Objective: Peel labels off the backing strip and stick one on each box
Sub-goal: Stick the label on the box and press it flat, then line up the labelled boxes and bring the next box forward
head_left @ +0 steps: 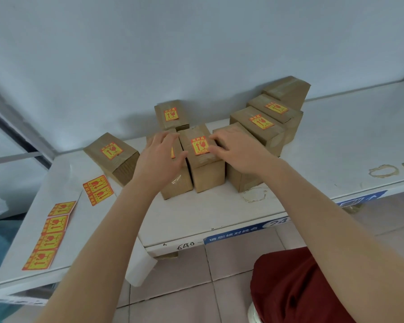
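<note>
The left hand [163, 157] rested flat on a neighbouring box [176, 185]; the right hand [236, 150], fingers loose, touched the label [200, 145] on the middle box [208, 176]. Uneven pressing could crease it (the backing strip [49, 234] lay left on the worktop [336, 141]).

The white table [336, 141] in front of me carries a cluster of taped brown boxes [208, 176] toward its back edge. To my left lie a long strip of red-and-yellow labels [47, 236] and a short two-label piece [98, 190]. A brownish ring stain [383, 170] marks the right side.
</note>
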